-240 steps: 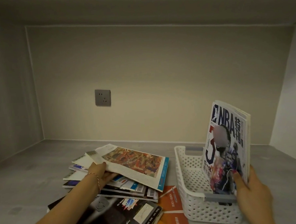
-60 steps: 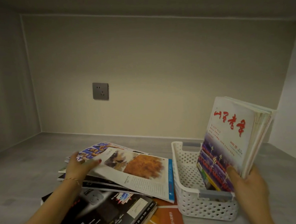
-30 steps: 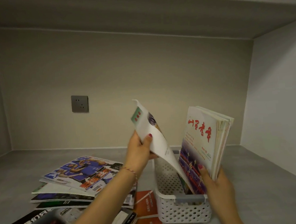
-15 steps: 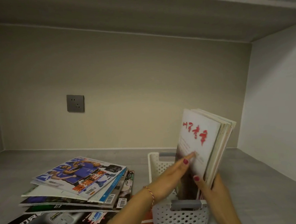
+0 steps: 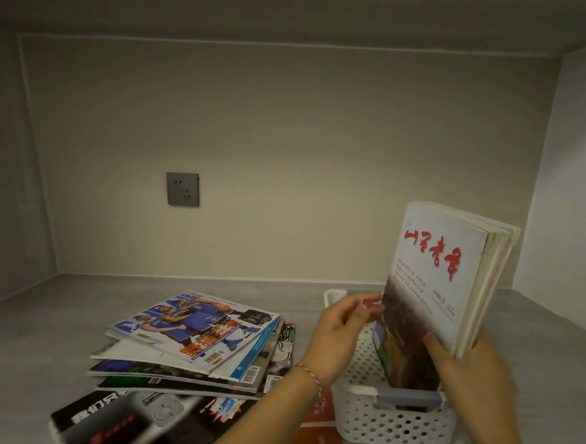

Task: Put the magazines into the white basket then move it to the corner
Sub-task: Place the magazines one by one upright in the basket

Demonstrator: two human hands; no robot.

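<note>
The white perforated basket (image 5: 383, 425) stands at the lower right on the grey surface. Several magazines (image 5: 439, 281) stand upright in it, leaning right; the front cover is white with red characters. My right hand (image 5: 476, 378) grips this bundle low on its right side, thumb across the front cover. My left hand (image 5: 343, 335) is beside the bundle's left edge above the basket, fingers loosely bent, fingertips touching that edge. A loose stack of magazines (image 5: 195, 334) lies left of the basket, a blue basketball cover on top.
A black magazine (image 5: 126, 431) and an orange one (image 5: 318, 440) lie at the front under the stack. A grey wall socket (image 5: 182, 189) sits on the back wall. The right side wall (image 5: 574, 239) meets the back wall just behind the basket.
My left hand slid the lifted magazine into the basket against the bundle, pressed the cover flat, and has now drawn back to the bundle's left edge. The right hand kept its hold.
</note>
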